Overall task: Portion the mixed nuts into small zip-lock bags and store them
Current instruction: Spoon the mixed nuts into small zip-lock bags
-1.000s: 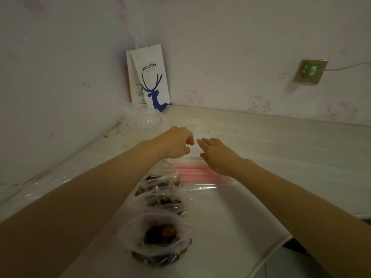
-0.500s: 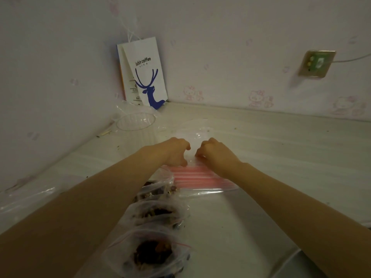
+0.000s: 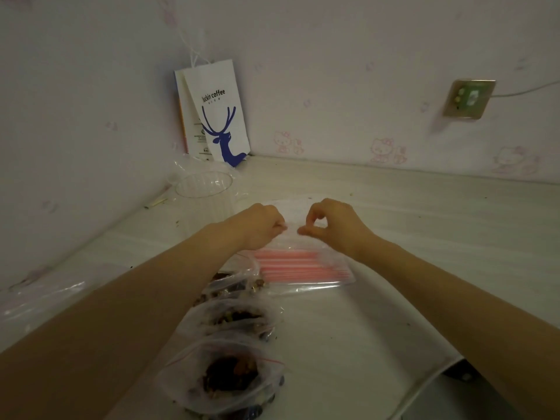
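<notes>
A flat stack of empty zip-lock bags [image 3: 303, 266] with pink seal strips lies on the pale table [image 3: 424, 225]. Above its far end my left hand [image 3: 260, 227] and my right hand [image 3: 333, 227] hover close together, each pinching thin clear plastic at the top of the stack with thumb and fingertips. Three open small bags of mixed nuts stand in a row toward me: the nearest bag [image 3: 227, 380], a middle bag [image 3: 239, 316] and a far bag [image 3: 233, 283] partly behind my left forearm.
A clear plastic tub [image 3: 204, 186] stands at the back left near the wall. A white coffee paper bag [image 3: 216, 116] leans in the corner. A large clear plastic sheet [image 3: 39, 301] lies at the left. The table's front edge [image 3: 430, 380] runs at lower right.
Both hands drew back toward me from the far end of the stack, curled into pinches on the clear plastic and rose slightly. The camera tilted, shifting the nut bags lower in view.
</notes>
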